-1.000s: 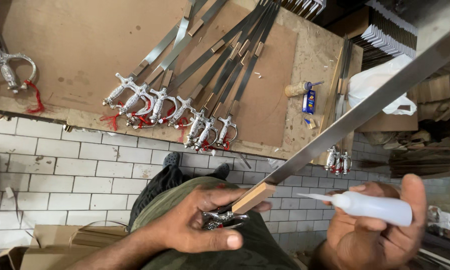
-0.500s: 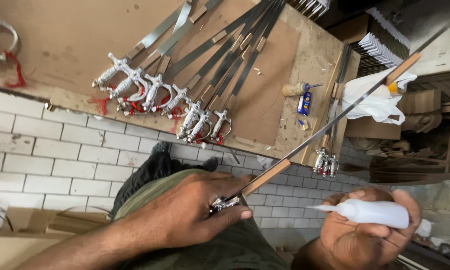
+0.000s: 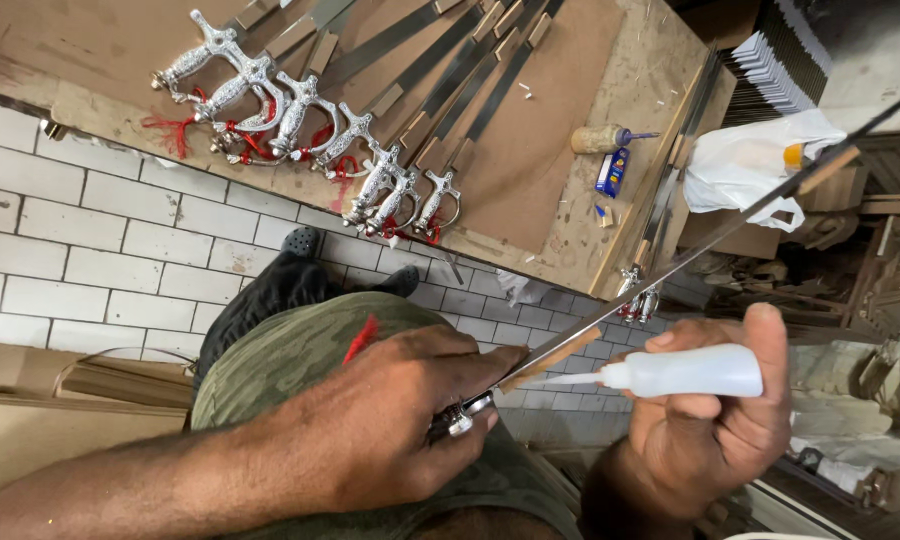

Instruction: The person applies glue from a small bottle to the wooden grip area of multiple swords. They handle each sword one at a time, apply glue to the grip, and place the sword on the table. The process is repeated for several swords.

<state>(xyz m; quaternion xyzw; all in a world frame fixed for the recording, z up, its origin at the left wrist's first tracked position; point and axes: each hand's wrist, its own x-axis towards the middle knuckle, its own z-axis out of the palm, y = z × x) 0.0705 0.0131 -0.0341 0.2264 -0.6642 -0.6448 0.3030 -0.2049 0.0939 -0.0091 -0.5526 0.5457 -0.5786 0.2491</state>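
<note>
While gripped at its hilt, sword slanting up-right, left hand

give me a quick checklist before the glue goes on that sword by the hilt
1. Left hand grips the sword at its silver hilt: ok.
2. Right hand holds the white squeeze bottle firmly, thumb on top: ok.
3. Nozzle tip points at the tan wooden strip beside the hilt, very close to it: ok; contact cannot tell.
4. Blade runs up and to the right, out past the plastic bag on the bench: not ok, near clutter.
5. Glue flowing from the nozzle: cannot tell.
6. Finished swords lie on the workbench, apart from the one in hand: ok.
</note>
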